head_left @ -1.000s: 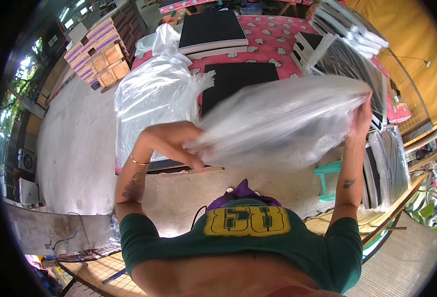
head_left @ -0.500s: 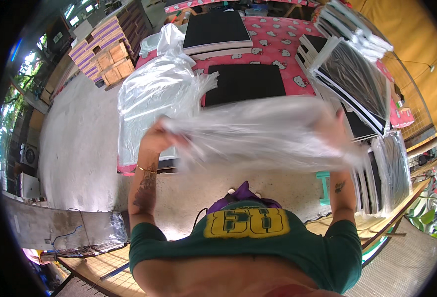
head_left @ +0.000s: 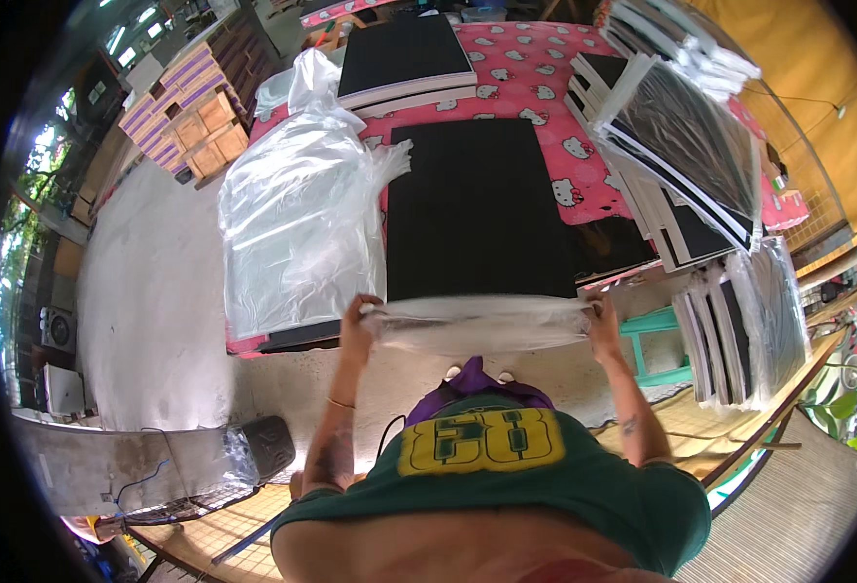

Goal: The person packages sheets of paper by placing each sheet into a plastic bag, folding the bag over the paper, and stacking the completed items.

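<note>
A clear plastic bag [head_left: 482, 328] is stretched sideways between my two hands at the near edge of the table. My left hand [head_left: 359, 316] grips its left corner, and my right hand [head_left: 601, 323] grips the right one. Just beyond lies a large flat black panel [head_left: 472, 204]; the bag meets its near edge, and I cannot tell how far the panel sits inside. To the left, a pile of clear plastic bags [head_left: 297, 223] rests beside the panel, its loose end touching the panel's upper left.
A pink patterned cloth [head_left: 506, 68] covers the table. Stacked black panels [head_left: 404, 58] lie at the back; plastic-wrapped panels [head_left: 686, 146] lean along the right. More wrapped panels [head_left: 739, 330] stand by a green stool [head_left: 654, 345]. Boxes [head_left: 195, 117] are piled at the far left.
The bag has come down from above the panel to its near edge and is now drawn narrow between my hands. The black panel, earlier mostly covered, shows fully.
</note>
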### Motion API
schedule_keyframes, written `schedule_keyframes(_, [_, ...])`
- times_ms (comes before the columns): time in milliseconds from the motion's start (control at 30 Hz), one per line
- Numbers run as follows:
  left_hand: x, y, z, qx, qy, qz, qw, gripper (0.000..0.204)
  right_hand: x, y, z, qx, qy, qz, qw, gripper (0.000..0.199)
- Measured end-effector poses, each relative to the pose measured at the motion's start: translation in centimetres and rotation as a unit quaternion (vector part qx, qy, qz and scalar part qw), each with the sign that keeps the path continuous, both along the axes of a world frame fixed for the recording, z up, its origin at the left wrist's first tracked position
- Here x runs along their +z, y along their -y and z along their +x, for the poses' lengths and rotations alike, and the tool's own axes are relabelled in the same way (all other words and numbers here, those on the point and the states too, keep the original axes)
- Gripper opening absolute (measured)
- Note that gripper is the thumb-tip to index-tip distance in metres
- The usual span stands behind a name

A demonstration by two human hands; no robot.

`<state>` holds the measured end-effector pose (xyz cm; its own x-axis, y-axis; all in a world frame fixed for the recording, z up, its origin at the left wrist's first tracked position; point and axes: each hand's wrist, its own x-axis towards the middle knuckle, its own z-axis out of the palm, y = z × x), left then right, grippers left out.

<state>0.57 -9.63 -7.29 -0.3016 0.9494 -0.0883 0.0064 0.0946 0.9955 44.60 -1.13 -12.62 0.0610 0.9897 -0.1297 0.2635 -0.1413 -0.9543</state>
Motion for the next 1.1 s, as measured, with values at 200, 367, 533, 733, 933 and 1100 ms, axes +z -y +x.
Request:
schedule_keyframes(200, [-3.8, -0.2, 4.5, 0.060, -0.416, -0.059, 0.906, 0.042, -2.5, 0.1, -3.1, -0.058, 0.230, 0.146, 0.960, 0.054])
schedule_keyframes(367, [-5.5, 0.1, 2.4, 0.080, -0.352, 0.001, 0.933, 0.036, -0.1, 1.0, -3.8, -0.075, 0.165, 0.176, 0.968, 0.052])
schedule_keyframes(533, [1.9, 0.6, 2.7, 0.063, 0.024, -0.035, 0.997, 0.008, 5.6, -0.1, -3.0, -0.037, -0.062, 0.007, 0.997, 0.046])
schedule_keyframes(733, [1.7, 0.1, 1.1, 0.000, 0.015, -0.034, 0.999, 0.023, 8.8, -3.1, -0.4, 0.070, -0.044, 0.036, 0.996, 0.042])
schedule_keyframes(933, [-3.6, 1.5, 8.4, -0.068, -0.151, -0.034, 0.986, 0.034, 0.3, -5.4, 3.4, -0.168, 0.205, 0.173, 0.949, 0.040])
schedule_keyframes(1100, [-3.3, -1.4, 12.3, -0.010, -0.027, -0.055, 0.998, 0.027, -0.2, -9.5, 4.9, -0.140, 0.320, 0.217, 0.912, 0.040])
